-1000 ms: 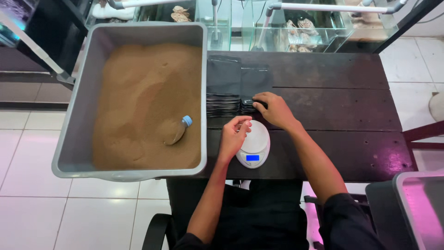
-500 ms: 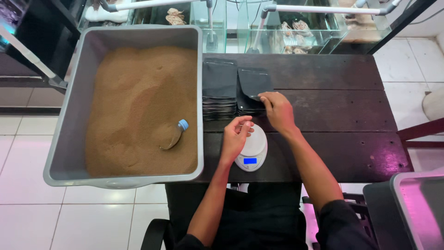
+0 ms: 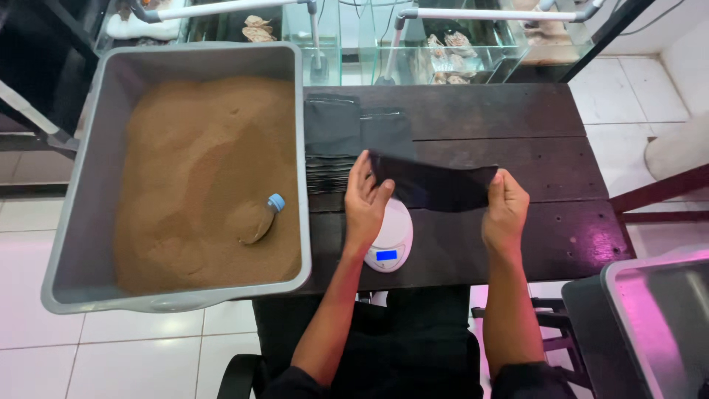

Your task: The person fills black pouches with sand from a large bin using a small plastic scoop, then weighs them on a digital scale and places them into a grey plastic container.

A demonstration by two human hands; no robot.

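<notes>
Pouch: a flat black plastic pouch [image 3: 436, 186] is held stretched between both hands, level, above the middle of the dark wooden table [image 3: 546, 118] and just over the scale; both ends are gripped, which appears to keep it taut and flat.
Left hand: the left hand [image 3: 367, 198] is closed on the pouch's left end, thumb pinched against curled fingers.
Right hand: the right hand [image 3: 506, 207] is pinched on the right end, fingers pressed together.
Scale: a small round white digital scale with a blue display [image 3: 389, 240] is set at the table's near edge, partly hidden by the left hand.
Stack: a pile of similar black pouches [image 3: 334, 140] is laid toward the table's far left corner.
Tub: a large grey plastic tub of brown sand [image 3: 81, 185] is butted against the table's left edge; a blue-capped bottle [image 3: 260, 222] lies half buried in it.
Open room: bare table is seen toward the right edge.
</notes>
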